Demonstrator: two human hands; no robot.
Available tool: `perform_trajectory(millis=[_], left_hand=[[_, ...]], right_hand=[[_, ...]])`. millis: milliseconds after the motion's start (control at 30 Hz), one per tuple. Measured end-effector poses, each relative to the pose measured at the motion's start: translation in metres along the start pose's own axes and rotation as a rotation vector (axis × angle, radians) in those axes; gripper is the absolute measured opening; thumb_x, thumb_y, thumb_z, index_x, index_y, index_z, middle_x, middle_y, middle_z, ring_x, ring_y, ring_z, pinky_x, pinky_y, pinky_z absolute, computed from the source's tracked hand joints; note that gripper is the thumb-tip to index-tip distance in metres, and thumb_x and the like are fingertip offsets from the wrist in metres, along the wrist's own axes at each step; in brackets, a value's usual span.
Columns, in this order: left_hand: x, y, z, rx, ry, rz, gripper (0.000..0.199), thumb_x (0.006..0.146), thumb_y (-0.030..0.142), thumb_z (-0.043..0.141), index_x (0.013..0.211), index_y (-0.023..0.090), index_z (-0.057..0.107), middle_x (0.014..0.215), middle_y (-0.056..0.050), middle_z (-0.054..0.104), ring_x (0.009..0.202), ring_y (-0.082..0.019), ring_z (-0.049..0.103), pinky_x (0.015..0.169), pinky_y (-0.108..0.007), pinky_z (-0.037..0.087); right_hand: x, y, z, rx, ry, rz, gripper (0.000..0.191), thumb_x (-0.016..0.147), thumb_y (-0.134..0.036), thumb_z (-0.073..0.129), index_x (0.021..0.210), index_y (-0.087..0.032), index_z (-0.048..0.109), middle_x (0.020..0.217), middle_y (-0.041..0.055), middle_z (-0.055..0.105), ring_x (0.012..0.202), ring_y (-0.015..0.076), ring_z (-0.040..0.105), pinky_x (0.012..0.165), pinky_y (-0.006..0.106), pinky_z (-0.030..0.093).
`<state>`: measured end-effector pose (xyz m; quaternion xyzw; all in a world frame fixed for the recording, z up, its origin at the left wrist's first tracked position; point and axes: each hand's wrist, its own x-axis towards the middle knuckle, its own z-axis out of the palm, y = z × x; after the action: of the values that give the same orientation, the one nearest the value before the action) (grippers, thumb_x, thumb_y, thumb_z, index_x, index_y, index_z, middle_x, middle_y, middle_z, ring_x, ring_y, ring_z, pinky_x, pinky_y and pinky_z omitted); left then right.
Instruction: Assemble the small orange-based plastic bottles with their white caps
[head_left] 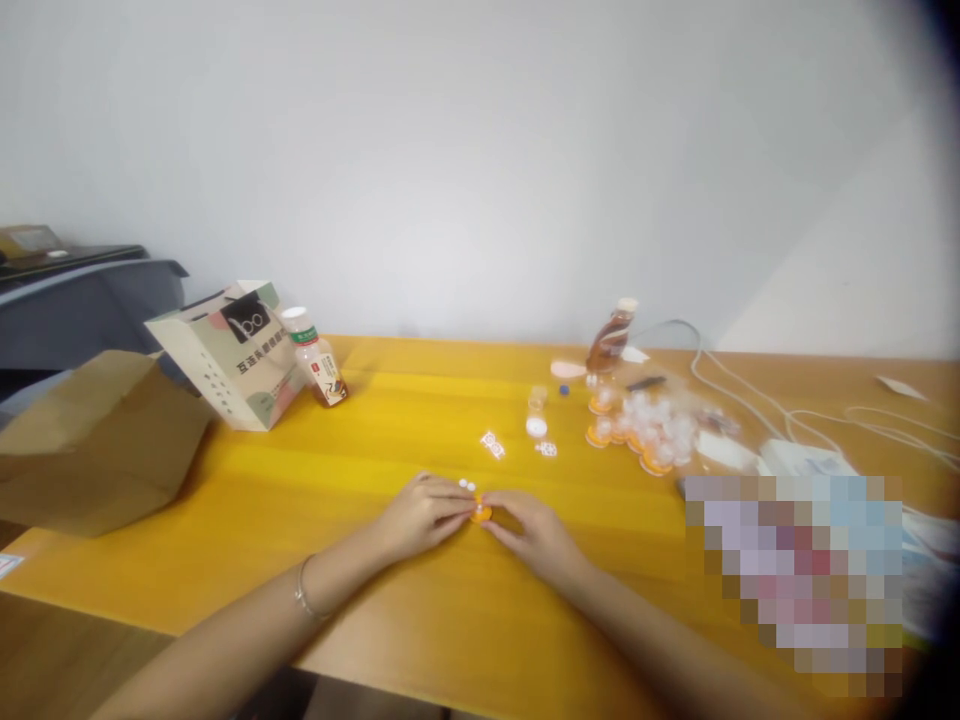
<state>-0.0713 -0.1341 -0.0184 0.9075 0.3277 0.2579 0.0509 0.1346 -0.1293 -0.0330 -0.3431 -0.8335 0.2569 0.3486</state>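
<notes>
Both hands meet over the yellow tabletop around a small orange disc-like piece (481,514) with a pale middle. My left hand (424,518) pinches its left side, the fingers closed. From the other side, my right hand (534,532) grips it between thumb and fingertips. Two little white round bits (466,485) show just beyond the left fingertips; whether they touch the piece I cannot tell. Farther off lie a white and red patterned cutout (492,445) and a smaller patterned one (547,449), near a white round lid-like thing (536,427). The picture is blurred.
Several clear-domed pieces with orange bases (652,430) cluster at right, before a brown drink bottle (611,338) and white cables (739,385). At left stand a printed paper bag (244,365), a green-banded bottle (319,365) and a brown bag (105,445). A pixelated patch covers the right front.
</notes>
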Motion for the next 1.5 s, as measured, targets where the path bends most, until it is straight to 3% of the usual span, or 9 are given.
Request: perform_trajectory(millis=[333,633,833,1000,1133,1367,1500], left_hand=[[-0.002,0.000,0.001,0.088,-0.010,0.037,0.023,0.085,0.026,0.042,0.101,0.024,0.058,0.100,-0.003,0.062,0.089,-0.011,0.057,0.079,-0.026,0.039],[0.001,0.012,-0.005,0.296,-0.083,0.117,0.023,0.087,0.020,0.037,0.097,0.018,0.057,0.096,-0.006,0.063,0.090,-0.015,0.055,0.078,-0.032,0.032],[0.008,0.014,0.005,0.137,0.017,-0.091,0.018,0.084,0.027,0.043,0.084,0.020,0.059,0.081,-0.001,0.065,0.076,-0.012,0.057,0.073,-0.028,0.031],[0.012,0.013,0.014,0.045,0.049,-0.234,0.013,0.082,0.026,0.047,0.081,0.021,0.060,0.075,0.001,0.063,0.073,-0.012,0.057,0.066,-0.026,0.032],[0.011,0.012,0.014,0.074,0.068,-0.202,0.013,0.082,0.025,0.047,0.082,0.021,0.060,0.078,0.001,0.062,0.074,-0.012,0.056,0.068,-0.026,0.032],[0.014,0.014,0.008,0.185,0.149,-0.121,0.017,0.084,0.026,0.043,0.089,0.021,0.059,0.078,-0.002,0.063,0.072,-0.013,0.054,0.072,-0.030,0.029],[0.016,0.009,0.005,0.146,0.148,-0.121,0.018,0.085,0.027,0.044,0.092,0.022,0.059,0.081,-0.002,0.063,0.073,-0.012,0.054,0.074,-0.030,0.030]], right_hand=[[0.000,0.003,0.001,-0.071,0.020,-0.107,0.016,0.078,-0.021,0.051,0.092,-0.023,0.058,0.095,0.0045,0.065,0.089,0.0166,0.059,0.080,0.033,0.048],[-0.002,-0.004,0.003,-0.385,-0.084,-0.246,0.021,0.085,-0.017,0.039,0.099,-0.020,0.054,0.095,0.0077,0.061,0.087,0.0181,0.057,0.078,0.035,0.048],[-0.002,-0.007,0.002,-0.401,-0.068,-0.211,0.019,0.085,-0.020,0.039,0.097,-0.020,0.054,0.094,0.0085,0.060,0.087,0.0195,0.056,0.078,0.036,0.048],[0.000,-0.010,-0.003,-0.290,-0.095,-0.141,0.020,0.083,-0.022,0.042,0.096,-0.024,0.056,0.101,0.0071,0.058,0.093,0.0204,0.055,0.083,0.038,0.046],[0.003,-0.008,-0.005,-0.093,-0.030,-0.028,0.013,0.079,-0.026,0.049,0.086,-0.024,0.060,0.099,0.0062,0.058,0.093,0.0198,0.055,0.084,0.037,0.045],[0.011,-0.002,0.000,0.601,0.040,0.332,0.018,0.071,-0.030,0.060,0.085,-0.020,0.055,0.083,0.0020,0.063,0.079,0.0144,0.061,0.078,0.031,0.049],[0.014,0.000,-0.002,0.706,0.101,0.448,0.026,0.061,-0.032,0.068,0.080,-0.019,0.057,0.077,0.0012,0.064,0.075,0.0143,0.061,0.078,0.032,0.049]])
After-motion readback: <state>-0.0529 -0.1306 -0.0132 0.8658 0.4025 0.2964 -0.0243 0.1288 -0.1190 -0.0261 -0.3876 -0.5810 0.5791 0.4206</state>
